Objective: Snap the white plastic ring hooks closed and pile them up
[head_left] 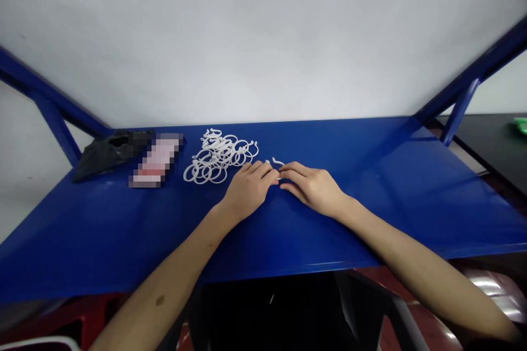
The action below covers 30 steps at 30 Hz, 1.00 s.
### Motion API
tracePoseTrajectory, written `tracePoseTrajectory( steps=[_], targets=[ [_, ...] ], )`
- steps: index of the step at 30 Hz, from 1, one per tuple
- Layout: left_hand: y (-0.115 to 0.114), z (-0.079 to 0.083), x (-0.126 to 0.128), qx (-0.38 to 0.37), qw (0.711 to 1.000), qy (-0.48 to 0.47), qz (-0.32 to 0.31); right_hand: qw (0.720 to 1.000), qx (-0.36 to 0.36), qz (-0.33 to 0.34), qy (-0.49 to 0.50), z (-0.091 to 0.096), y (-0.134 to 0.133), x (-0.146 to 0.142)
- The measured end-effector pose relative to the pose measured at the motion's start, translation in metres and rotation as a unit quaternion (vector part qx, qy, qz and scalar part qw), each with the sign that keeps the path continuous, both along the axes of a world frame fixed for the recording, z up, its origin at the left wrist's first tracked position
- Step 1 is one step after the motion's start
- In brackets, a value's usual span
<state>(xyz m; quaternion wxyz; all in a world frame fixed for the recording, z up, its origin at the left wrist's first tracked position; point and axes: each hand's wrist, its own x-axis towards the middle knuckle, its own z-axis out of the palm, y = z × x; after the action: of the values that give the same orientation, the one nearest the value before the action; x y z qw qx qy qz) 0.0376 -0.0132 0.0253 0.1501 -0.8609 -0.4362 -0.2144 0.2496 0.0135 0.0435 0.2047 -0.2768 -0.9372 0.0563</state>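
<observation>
Both hands meet over the blue shelf (321, 236), a little right of a pile of white rings. My left hand (249, 189) is closed, fingers bent, on a white ring (278, 162) that looks like a thin plastic curtain ring. From the other side my right hand (315, 186) pinches the same ring with thumb and fingers. Only a curled end and a short bit of it show; the fingers hide the rest. Just left of my left hand, the heap of white rings (222, 152) lies tangled, several with small knobs or loops at their ends.
A black plastic bag (107, 156) lies at the shelf's left end, beside a pixelated pinkish flat object (158, 159). Blue diagonal struts (461, 109) flank the shelf, and a white wall (263, 38) rises behind. A dark surface (489, 148) stands at the right.
</observation>
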Motion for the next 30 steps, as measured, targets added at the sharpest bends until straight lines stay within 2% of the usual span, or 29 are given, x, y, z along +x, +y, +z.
tracePoseTrajectory(
  steps=[4,6,8,10,12,15,17,20,30],
  targets=[
    [0.006,0.0,-0.015,0.022,0.994,-0.03,0.103,0.999,-0.002,-0.028,0.017,-0.004,0.002,0.001],
    [0.009,0.001,-0.024,0.006,0.985,-0.052,0.164,0.999,-0.005,-0.052,-0.007,-0.007,0.006,0.004],
    [0.012,0.002,-0.031,-0.006,0.977,-0.081,0.197,0.996,-0.015,-0.075,-0.043,-0.012,0.011,0.008],
    [0.014,0.002,-0.032,-0.007,0.977,-0.115,0.177,0.993,-0.035,-0.092,-0.071,-0.017,0.016,0.011],
    [0.013,0.0,-0.026,-0.017,0.983,-0.141,0.112,0.99,-0.051,-0.099,-0.082,-0.02,0.02,0.013],
    [0.007,-0.004,-0.012,-0.077,0.987,-0.144,-0.006,0.99,-0.048,-0.098,-0.085,-0.022,0.02,0.013],
    [0.002,-0.006,-0.005,-0.131,0.983,-0.119,-0.052,0.991,-0.043,-0.095,-0.088,-0.021,0.019,0.013],
    [-0.002,-0.007,-0.002,-0.178,0.977,-0.094,-0.064,0.991,-0.038,-0.093,-0.093,-0.019,0.018,0.013],
    [-0.001,-0.003,-0.006,-0.195,0.975,-0.086,-0.063,0.991,-0.036,-0.093,-0.094,-0.019,0.018,0.014]
  ],
)
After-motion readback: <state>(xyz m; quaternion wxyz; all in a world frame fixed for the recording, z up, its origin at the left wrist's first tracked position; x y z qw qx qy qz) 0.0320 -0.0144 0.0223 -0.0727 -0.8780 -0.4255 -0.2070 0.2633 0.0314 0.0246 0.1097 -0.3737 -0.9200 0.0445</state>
